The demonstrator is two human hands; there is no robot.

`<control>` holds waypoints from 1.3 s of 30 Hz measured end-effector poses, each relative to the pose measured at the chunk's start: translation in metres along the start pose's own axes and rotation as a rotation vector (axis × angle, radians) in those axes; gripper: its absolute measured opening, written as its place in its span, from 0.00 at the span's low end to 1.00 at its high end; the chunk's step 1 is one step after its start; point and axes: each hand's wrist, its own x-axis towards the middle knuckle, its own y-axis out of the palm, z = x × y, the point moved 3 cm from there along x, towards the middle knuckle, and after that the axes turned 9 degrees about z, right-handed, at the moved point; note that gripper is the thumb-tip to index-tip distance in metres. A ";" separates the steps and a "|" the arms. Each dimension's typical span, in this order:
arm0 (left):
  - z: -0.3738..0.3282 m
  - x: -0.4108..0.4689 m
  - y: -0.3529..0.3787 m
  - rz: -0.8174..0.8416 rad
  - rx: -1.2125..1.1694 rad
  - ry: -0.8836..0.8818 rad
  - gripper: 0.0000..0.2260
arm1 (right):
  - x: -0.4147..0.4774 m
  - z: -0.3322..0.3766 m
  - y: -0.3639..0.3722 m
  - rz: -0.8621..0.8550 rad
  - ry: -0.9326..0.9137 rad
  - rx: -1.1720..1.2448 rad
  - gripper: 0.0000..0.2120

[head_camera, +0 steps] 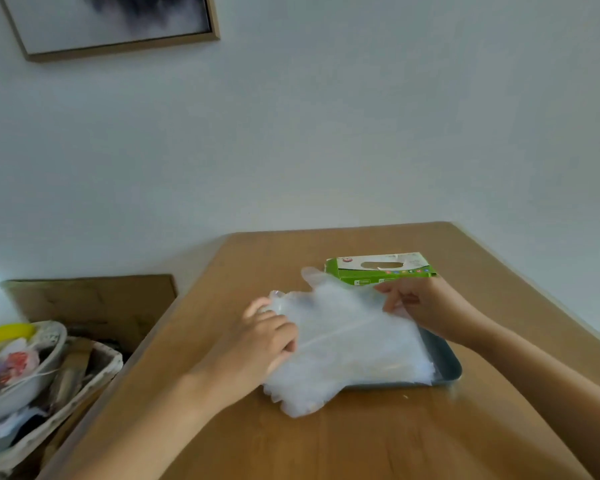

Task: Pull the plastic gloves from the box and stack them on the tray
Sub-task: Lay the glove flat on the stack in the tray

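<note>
**Both hands on a pile of clear gloves**

Two bare forearms reach in from the near edge across a wooden worktop (361, 441). Between them a thick pile of clear plastic gloves (347, 344) lies on a grey tray (445, 363) and covers most of it. Only the tray's right rim and near right corner show. The pile's finger ends spill over the tray's near left side onto the wood.

The left hand (264, 344) sits at the pile's left edge, its fingers curled round a bunched bit of the plastic. The right hand (426, 306), at the pile's far right corner, pinches the film between thumb and fingertips. One glove finger pokes out past the pile toward the far side.

Just beyond the hands a green and white box (378, 268) lies flat near the worktop's far edge, its oval slot facing up. Whether the pile touches it cannot be told.

Off the worktop's left side, lower down, woven baskets (110, 365) hold bags and something yellow. A sheet of cardboard (94, 299) stands behind them. A pale wall (361, 133) fills the background, with a wood-framed picture (111, 22) at upper left.
</note>
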 end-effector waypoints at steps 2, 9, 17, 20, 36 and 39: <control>0.002 -0.001 0.007 0.050 -0.006 -0.014 0.15 | -0.001 -0.012 0.007 0.012 0.002 -0.036 0.11; 0.000 0.000 -0.016 0.356 -0.282 -0.289 0.09 | -0.006 -0.029 0.014 0.208 0.044 -0.039 0.18; -0.005 0.056 -0.025 0.059 -0.492 -0.384 0.16 | -0.010 -0.018 0.009 0.296 0.075 0.032 0.07; -0.018 0.080 0.013 0.302 -0.448 -0.373 0.16 | -0.013 -0.016 0.007 0.307 0.050 -0.061 0.09; -0.021 0.079 0.086 0.644 -0.353 -0.347 0.45 | -0.014 0.016 0.065 0.522 0.026 -0.258 0.28; -0.007 0.069 0.086 0.693 -0.399 -0.372 0.50 | -0.018 -0.003 0.059 0.603 0.102 -0.404 0.40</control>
